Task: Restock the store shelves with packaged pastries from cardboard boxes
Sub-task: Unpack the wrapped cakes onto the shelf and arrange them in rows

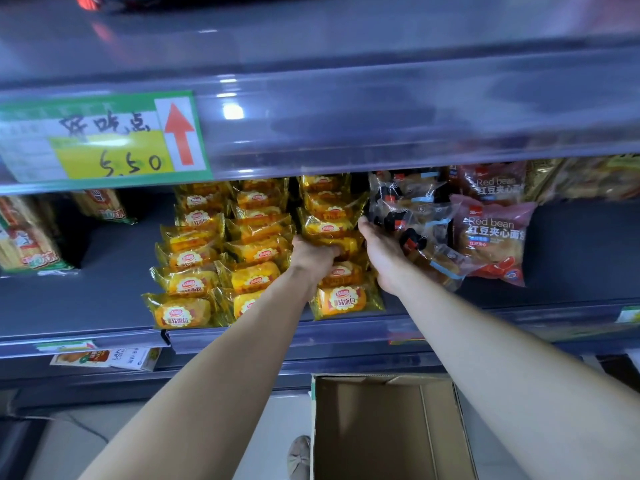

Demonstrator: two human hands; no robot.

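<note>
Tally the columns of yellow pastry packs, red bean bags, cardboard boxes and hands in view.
Columns of yellow pastry packs: 3
Red bean bags: 2
Cardboard boxes: 1
Hands: 2 (left hand, right hand)
Total: 8

Pastries (256,252): yellow wrappers, lay in three overlapping rows on the grey shelf (104,299)
Box (384,431): brown cardboard, stood open below

A person's left arm (214,382) and right arm (502,358) are showing bare along all their visible length, the left hand (313,259) and right hand (381,258) uncovered too; the person is wearing a grey, rounded-toe shoe (299,457) of soft-looking, mottled material.
</note>
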